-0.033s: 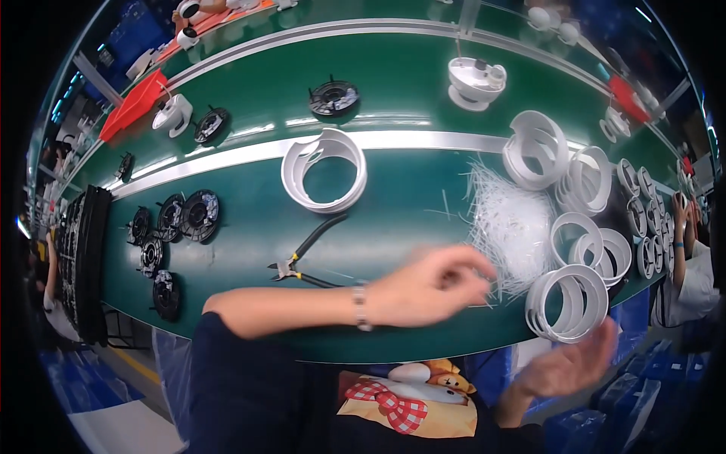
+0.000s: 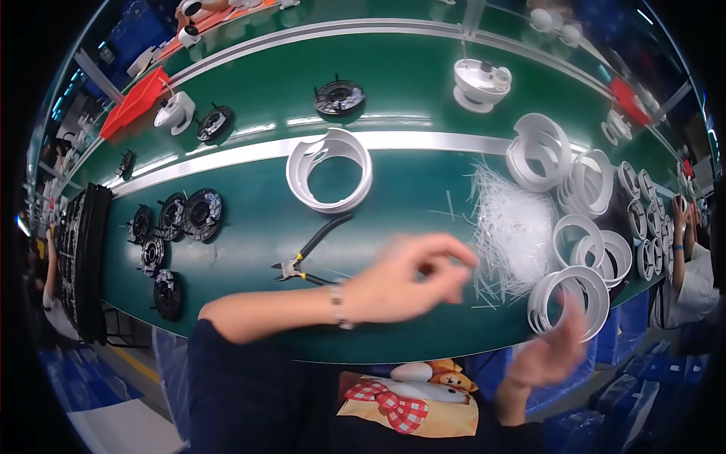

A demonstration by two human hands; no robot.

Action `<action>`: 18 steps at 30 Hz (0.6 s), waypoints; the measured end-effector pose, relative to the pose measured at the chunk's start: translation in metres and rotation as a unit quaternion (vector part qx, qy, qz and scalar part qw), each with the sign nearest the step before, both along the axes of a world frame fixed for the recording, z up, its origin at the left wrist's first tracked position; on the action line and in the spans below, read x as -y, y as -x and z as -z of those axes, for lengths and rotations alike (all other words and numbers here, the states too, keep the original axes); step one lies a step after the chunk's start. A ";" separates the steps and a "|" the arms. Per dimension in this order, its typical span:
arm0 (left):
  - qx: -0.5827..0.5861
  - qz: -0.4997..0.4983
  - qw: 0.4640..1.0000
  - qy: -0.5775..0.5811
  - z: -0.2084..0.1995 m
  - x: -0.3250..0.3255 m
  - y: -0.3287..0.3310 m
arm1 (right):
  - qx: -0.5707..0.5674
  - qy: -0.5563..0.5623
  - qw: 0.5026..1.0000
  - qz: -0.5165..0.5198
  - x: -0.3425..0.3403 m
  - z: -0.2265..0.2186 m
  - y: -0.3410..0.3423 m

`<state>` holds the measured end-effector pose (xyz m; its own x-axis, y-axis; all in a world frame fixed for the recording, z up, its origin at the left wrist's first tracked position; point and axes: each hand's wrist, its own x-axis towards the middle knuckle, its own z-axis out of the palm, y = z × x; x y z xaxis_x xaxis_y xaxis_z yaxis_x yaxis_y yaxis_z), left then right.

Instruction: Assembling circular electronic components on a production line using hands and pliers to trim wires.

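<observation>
Beside a heap of thin white plastic strips (image 2: 518, 238) is my left hand (image 2: 408, 280), blurred, its thumb and curled index finger nearly meeting. Anything pinched between them is too small to make out. My right hand (image 2: 548, 356), also smeared, is open with fingers raised in front of a white plastic ring housing (image 2: 594, 303) at the table's near right edge. I see nothing in it. Side cutters (image 2: 291, 266) with dark handles lie left of my left hand, one handle partly behind my wrist. Farther back stands another white ring housing (image 2: 329, 204).
More white ring housings (image 2: 538, 151) crowd the right side. Several black round parts with wiring (image 2: 203, 216) lie on the left of the green table (image 2: 242, 261). Beyond a metal rail, a white device base (image 2: 482, 83) and black round parts (image 2: 339, 97) stand.
My left hand has moved left, away from the strip heap. My right hand has moved left and up, now overlapping the front of the near ring housing. The view has shifted slightly.
</observation>
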<state>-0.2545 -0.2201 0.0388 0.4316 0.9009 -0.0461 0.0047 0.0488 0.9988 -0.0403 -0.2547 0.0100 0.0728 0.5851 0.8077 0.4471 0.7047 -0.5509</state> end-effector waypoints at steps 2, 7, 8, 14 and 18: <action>-0.036 -0.135 0.990 -0.021 -0.001 0.013 0.053 | 0.218 0.047 0.957 -0.185 -0.038 -0.009 0.067; 0.058 -0.378 0.914 -0.132 0.029 -0.002 0.145 | 0.328 0.013 0.907 -0.265 -0.102 0.024 0.196; 0.064 -0.404 0.905 -0.118 0.031 -0.005 0.162 | 0.365 -0.011 0.898 -0.244 -0.107 0.030 0.215; -0.030 -0.439 0.896 -0.058 0.050 -0.089 0.221 | 0.361 -0.013 0.900 -0.245 -0.115 0.040 0.230; -0.269 -0.408 0.866 -0.108 0.121 -0.200 0.249 | 0.310 0.014 0.929 -0.202 -0.109 0.003 0.199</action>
<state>-0.5034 -0.0196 -0.0824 -0.3839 0.9085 0.1654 0.5247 0.0672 0.8486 -0.2395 -0.1453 0.0066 -0.6312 0.4850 0.6052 0.3870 0.8732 -0.2961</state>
